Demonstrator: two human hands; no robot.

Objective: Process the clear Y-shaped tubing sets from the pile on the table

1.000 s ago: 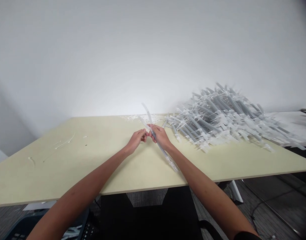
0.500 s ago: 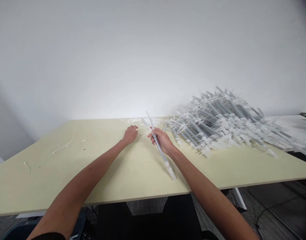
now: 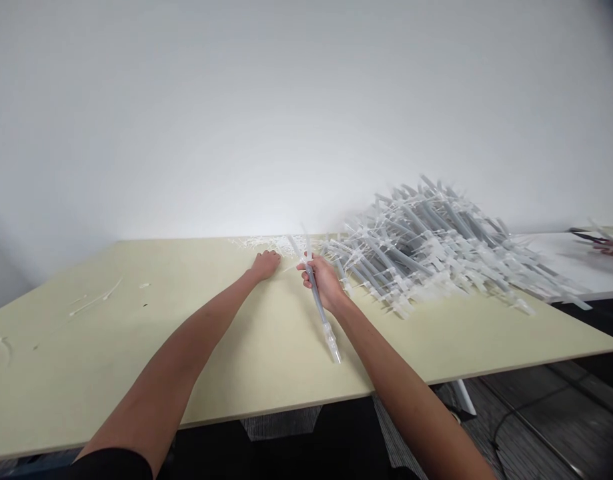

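Observation:
My right hand [image 3: 323, 280] is closed around the upper part of a grey tube [image 3: 317, 300]. Clear plastic sleeves stick out at both ends of this tube, and its lower end slants down toward the table's front edge. My left hand [image 3: 266, 265] rests at the near side of a heap of thin white strips [image 3: 286, 245], which look like cable ties. Its fingers are curled downward and pressed together; their tips are hidden, so whatever they pinch cannot be made out. A gap separates the two hands.
A large pile of similar grey tubes [image 3: 406, 247] with clear ends covers the table's right side. Several loose white strips [image 3: 106, 293] lie on the left of the yellowish table [image 3: 111, 373]. A blurred red-and-black object [image 3: 609, 245] sits at the far right. Behind stands a white wall.
My left hand has moved slightly right to the white strips, and its fingers have curled in. The tube stays in my right hand. The whole view has shifted a little to the right.

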